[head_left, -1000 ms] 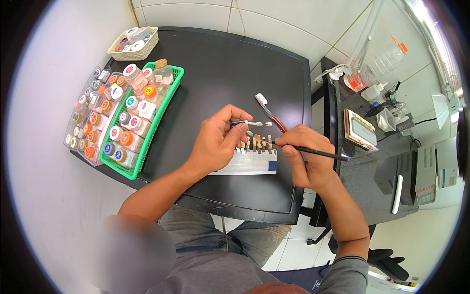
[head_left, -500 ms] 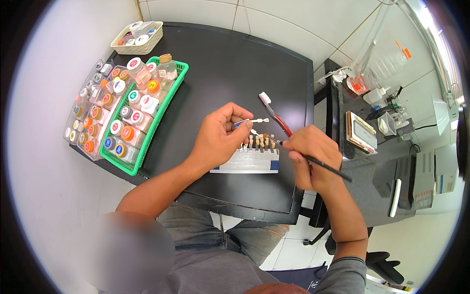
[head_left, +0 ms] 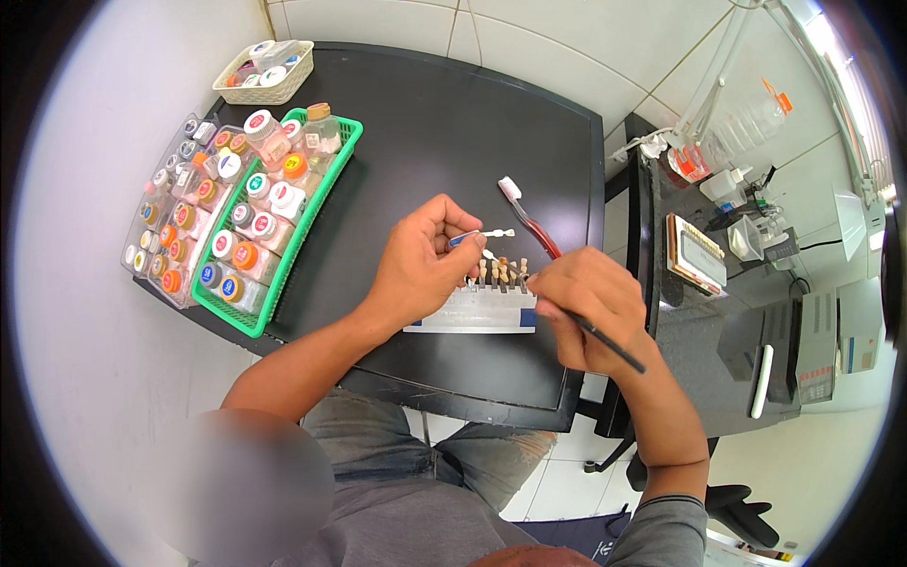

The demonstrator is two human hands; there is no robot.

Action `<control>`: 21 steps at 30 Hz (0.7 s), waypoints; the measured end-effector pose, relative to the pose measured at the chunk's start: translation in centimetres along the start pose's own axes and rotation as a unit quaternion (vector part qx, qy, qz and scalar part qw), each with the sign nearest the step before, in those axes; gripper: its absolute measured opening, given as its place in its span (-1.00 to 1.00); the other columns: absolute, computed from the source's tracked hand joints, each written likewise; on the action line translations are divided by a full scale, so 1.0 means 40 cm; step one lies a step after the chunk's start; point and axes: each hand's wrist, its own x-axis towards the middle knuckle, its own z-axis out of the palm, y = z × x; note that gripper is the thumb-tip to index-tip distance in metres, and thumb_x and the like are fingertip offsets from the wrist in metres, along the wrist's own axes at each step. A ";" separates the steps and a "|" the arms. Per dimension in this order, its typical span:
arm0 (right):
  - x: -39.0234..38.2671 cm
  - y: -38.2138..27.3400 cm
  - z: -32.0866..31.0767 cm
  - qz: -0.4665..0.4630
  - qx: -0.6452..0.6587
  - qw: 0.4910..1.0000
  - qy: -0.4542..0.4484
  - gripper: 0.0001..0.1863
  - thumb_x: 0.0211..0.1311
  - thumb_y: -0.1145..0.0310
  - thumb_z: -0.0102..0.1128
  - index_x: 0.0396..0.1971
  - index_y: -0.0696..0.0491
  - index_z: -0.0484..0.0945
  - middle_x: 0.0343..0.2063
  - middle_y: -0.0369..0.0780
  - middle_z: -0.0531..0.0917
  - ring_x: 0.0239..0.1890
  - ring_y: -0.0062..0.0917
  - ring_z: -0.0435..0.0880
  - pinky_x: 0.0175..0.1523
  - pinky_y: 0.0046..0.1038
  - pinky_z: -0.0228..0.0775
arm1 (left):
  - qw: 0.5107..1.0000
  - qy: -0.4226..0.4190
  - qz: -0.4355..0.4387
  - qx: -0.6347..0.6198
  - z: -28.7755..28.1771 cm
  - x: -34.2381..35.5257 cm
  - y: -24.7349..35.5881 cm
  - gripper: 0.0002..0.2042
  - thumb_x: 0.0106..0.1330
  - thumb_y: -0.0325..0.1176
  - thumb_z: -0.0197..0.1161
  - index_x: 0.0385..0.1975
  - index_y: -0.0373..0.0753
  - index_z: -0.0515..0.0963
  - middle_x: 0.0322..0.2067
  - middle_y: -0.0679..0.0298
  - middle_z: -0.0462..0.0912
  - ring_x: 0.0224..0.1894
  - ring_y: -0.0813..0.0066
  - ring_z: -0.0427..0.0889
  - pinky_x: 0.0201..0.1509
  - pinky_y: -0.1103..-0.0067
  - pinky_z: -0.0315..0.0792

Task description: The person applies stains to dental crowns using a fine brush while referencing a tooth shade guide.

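My left hand (head_left: 416,265) is closed in a pinch on a slim dental shade tab (head_left: 496,233) with a blue part and a pale, tooth-like tip pointing right. Just under it, a second small white tip shows by the fingers; what it belongs to is hidden. My right hand (head_left: 597,307) grips a thin brush (head_left: 612,346) with a dark handle, its front end near the row of teeth samples. Below both hands lies a silver dental shade guide (head_left: 468,314) with blue ends and several tooth-shaped tabs standing along its far edge. Fingers cover part of that row.
A red and clear toothbrush (head_left: 534,227) lies on the black table (head_left: 425,123) beyond my right hand. To the left stand a green basket (head_left: 274,293) of lidded jars, a clear tray of jars, and a cream basket (head_left: 283,93). A side counter on the right holds bottles and another shade guide (head_left: 694,255).
My right hand has moved slightly left with the brush, closer to the shade guide and my left hand. The left hand has barely shifted.
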 end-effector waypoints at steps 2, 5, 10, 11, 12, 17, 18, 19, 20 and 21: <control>0.000 0.001 0.007 0.006 -0.007 1.000 -0.018 -0.70 0.04 0.64 0.54 -0.21 0.16 0.67 -0.35 -0.15 0.71 -0.37 -0.23 0.69 -0.22 -0.28 0.54 | 1.000 -0.001 -0.001 0.006 -0.003 -0.002 -0.002 -0.84 0.53 -0.47 0.34 -0.07 -0.40 0.53 -0.28 0.23 0.69 -0.37 0.66 0.70 -0.39 0.65 0.55; -0.001 0.001 0.006 0.008 0.001 1.000 -0.012 -0.71 0.06 0.64 0.53 -0.20 0.17 0.66 -0.36 -0.15 0.71 -0.40 -0.22 0.67 -0.24 -0.28 0.52 | 1.000 -0.007 -0.006 0.003 0.003 0.000 0.000 -0.86 0.53 -0.49 0.33 -0.06 -0.37 0.52 -0.28 0.26 0.69 -0.38 0.71 0.68 -0.39 0.69 0.53; -0.011 0.021 -0.011 0.061 -0.015 0.997 0.035 -0.84 0.22 0.65 0.45 -0.22 0.21 0.69 -0.38 -0.14 0.73 -0.45 -0.27 0.66 -0.29 -0.31 0.50 | 0.999 -0.032 0.010 -0.002 -0.002 0.001 -0.004 -0.83 0.58 -0.49 0.28 0.05 -0.40 0.58 -0.26 0.29 0.69 -0.34 0.73 0.66 -0.33 0.71 0.53; -0.013 0.023 -0.019 0.086 -0.026 0.994 0.062 -0.88 0.26 0.65 0.42 -0.23 0.22 0.69 -0.38 -0.13 0.73 -0.46 -0.29 0.66 -0.30 -0.33 0.50 | 0.999 -0.040 0.011 -0.001 -0.004 0.000 -0.004 -0.81 0.59 -0.48 0.27 0.08 -0.40 0.60 -0.25 0.30 0.69 -0.33 0.72 0.66 -0.32 0.71 0.53; -0.014 0.025 -0.024 0.112 -0.036 0.989 0.089 -0.92 0.30 0.65 0.40 -0.24 0.23 0.70 -0.39 -0.13 0.74 -0.47 -0.30 0.67 -0.31 -0.34 0.50 | 0.999 -0.047 0.012 -0.001 -0.003 -0.001 -0.006 -0.79 0.60 -0.47 0.26 0.11 -0.41 0.61 -0.24 0.30 0.69 -0.32 0.72 0.66 -0.30 0.71 0.53; -0.018 0.036 -0.003 0.105 -0.026 0.990 0.090 -0.95 0.35 0.63 0.36 -0.24 0.23 0.73 -0.38 -0.12 0.76 -0.47 -0.36 0.68 -0.33 -0.39 0.49 | 0.998 -0.065 0.013 0.007 0.000 -0.005 -0.005 -0.78 0.62 -0.44 0.26 0.13 -0.40 0.66 -0.22 0.31 0.70 -0.30 0.70 0.66 -0.28 0.70 0.53; -0.019 0.038 -0.003 0.115 -0.046 0.990 0.074 -0.95 0.35 0.63 0.36 -0.24 0.23 0.73 -0.39 -0.12 0.76 -0.47 -0.36 0.68 -0.33 -0.39 0.49 | 0.998 -0.066 0.015 0.005 -0.001 -0.005 -0.007 -0.78 0.62 -0.44 0.26 0.12 -0.40 0.66 -0.22 0.30 0.70 -0.31 0.70 0.66 -0.28 0.70 0.52; -0.020 0.040 -0.004 0.126 -0.066 0.988 0.058 -0.94 0.34 0.63 0.36 -0.23 0.22 0.73 -0.39 -0.12 0.76 -0.46 -0.36 0.68 -0.33 -0.39 0.49 | 0.998 -0.065 0.015 0.003 -0.002 -0.006 -0.006 -0.78 0.62 -0.44 0.27 0.12 -0.39 0.66 -0.23 0.31 0.70 -0.31 0.70 0.66 -0.28 0.70 0.52; -0.022 0.036 -0.005 0.129 -0.052 0.988 0.073 -0.95 0.34 0.63 0.36 -0.24 0.22 0.73 -0.39 -0.12 0.76 -0.47 -0.35 0.68 -0.33 -0.38 0.49 | 0.998 -0.065 0.016 0.002 -0.003 -0.007 -0.003 -0.78 0.62 -0.44 0.27 0.12 -0.39 0.66 -0.24 0.31 0.70 -0.31 0.71 0.66 -0.28 0.70 0.52; -0.021 0.029 -0.008 0.132 -0.038 0.987 0.088 -0.95 0.34 0.63 0.37 -0.24 0.22 0.73 -0.39 -0.13 0.76 -0.48 -0.35 0.67 -0.33 -0.38 0.49 | 0.998 -0.064 0.017 0.000 -0.005 -0.008 -0.002 -0.78 0.62 -0.44 0.27 0.12 -0.39 0.66 -0.24 0.32 0.70 -0.31 0.71 0.66 -0.28 0.70 0.52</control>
